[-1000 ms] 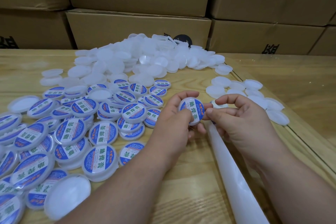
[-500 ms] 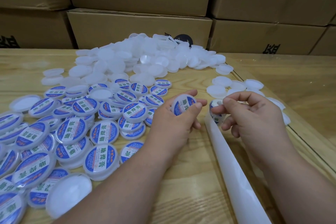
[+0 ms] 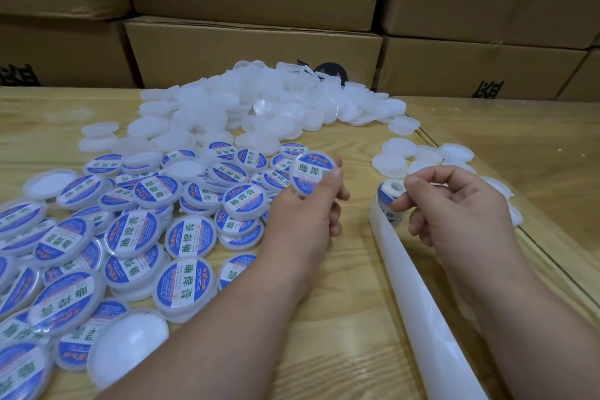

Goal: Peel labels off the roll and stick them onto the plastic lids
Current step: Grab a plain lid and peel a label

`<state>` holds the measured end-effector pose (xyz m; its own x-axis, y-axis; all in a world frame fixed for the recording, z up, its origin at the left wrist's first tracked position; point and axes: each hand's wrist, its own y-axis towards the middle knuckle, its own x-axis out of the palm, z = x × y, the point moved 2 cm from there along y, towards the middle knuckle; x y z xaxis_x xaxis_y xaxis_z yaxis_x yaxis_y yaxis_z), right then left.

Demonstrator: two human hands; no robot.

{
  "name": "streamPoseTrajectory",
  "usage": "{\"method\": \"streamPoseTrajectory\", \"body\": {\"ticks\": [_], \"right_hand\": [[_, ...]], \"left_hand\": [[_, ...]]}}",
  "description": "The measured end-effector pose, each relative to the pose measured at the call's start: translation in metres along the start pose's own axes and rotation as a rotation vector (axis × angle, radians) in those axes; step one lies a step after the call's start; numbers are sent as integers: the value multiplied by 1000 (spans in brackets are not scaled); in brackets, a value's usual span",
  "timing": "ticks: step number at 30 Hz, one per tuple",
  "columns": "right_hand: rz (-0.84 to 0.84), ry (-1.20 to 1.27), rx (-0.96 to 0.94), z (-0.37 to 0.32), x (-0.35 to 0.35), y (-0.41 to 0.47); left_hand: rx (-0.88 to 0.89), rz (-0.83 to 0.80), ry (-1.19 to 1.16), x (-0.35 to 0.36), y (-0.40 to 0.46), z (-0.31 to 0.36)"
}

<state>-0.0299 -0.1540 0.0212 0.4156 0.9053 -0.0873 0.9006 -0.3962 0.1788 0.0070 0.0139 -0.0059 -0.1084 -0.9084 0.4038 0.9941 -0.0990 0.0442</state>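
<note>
Both hands moved apart: left [image 3: 305, 208] grips labelled lid [image 3: 312, 173], right [image 3: 454, 204] seemingly pinches roll [image 3: 389, 196].

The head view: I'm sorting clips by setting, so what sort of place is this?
Probably a small packing workshop or stockroom: stacked cardboard cartons line the back, and the wooden table holds a heap of blank lids beside labelled lids.

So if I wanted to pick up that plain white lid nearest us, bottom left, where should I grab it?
Pinch the blank lid by its rim, coming from its right side over bare table. It lies tilted, its left edge resting on labelled lids, so the right rim is free.
</note>
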Motion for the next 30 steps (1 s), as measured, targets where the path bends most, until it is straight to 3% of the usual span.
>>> {"method": "streamPoseTrajectory", "body": {"ticks": [6,10,17,30], "right_hand": [[16,-12,-2,2,-2,2],[23,-19,-1,3,-3,3],[41,-39,-6,5,-7,5],[246,-143,71,24,-28,25]], "left_hand": [[-70,95,-64,-2,4,1],[-152,202,-248,-3,7,4],[-146,298,-489,-12,10,6],[-114,212,-358,-7,10,3]]}}
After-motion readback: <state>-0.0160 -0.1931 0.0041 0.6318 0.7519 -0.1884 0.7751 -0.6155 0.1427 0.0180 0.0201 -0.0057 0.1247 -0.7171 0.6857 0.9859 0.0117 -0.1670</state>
